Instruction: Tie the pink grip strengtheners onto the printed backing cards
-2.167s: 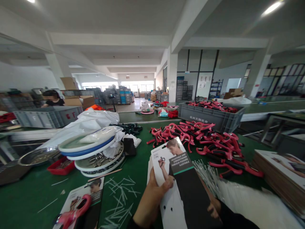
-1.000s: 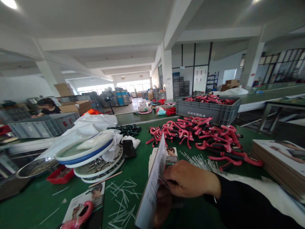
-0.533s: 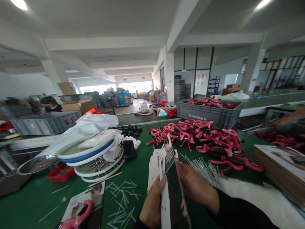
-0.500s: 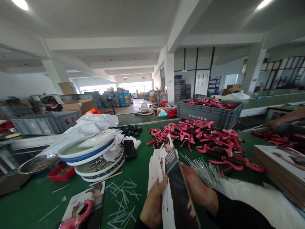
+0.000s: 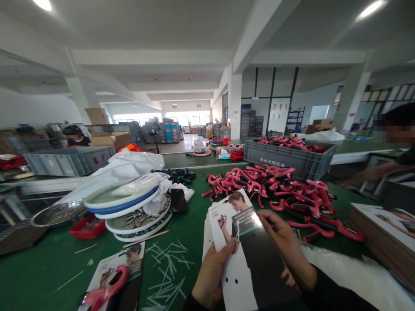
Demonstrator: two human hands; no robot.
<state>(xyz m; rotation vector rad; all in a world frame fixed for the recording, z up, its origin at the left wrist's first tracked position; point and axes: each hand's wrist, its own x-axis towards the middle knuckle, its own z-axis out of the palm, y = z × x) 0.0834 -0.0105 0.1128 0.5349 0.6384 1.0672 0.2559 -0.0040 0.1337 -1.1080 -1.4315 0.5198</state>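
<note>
My left hand (image 5: 215,268) grips a printed backing card (image 5: 256,255), its thumb pressed on the front. The card is part white, part dark, with a picture of a person exercising and punched holes. A short white strip, seemingly a cable tie end (image 5: 238,232), stands out by the thumb. At the card's right edge my right hand (image 5: 285,237) has its fingers closed on the border. Behind the held card are more white cards (image 5: 206,242). To the lower left, a pink hand grip (image 5: 106,287) lies on another printed card (image 5: 132,276).
Cut white strips (image 5: 167,268) lie left of my hands. Beyond sits a heap of pink hand grips (image 5: 292,185), with a grey crate (image 5: 285,160) behind. Stacked cards (image 5: 382,233) stand right; round trays (image 5: 126,222) and a red bin (image 5: 87,229) left. A co-worker's arm (image 5: 372,172) reaches in.
The held card has turned to show more of its printed front. My right hand has come from behind it to its right edge. A co-worker's head has come into view at right.
</note>
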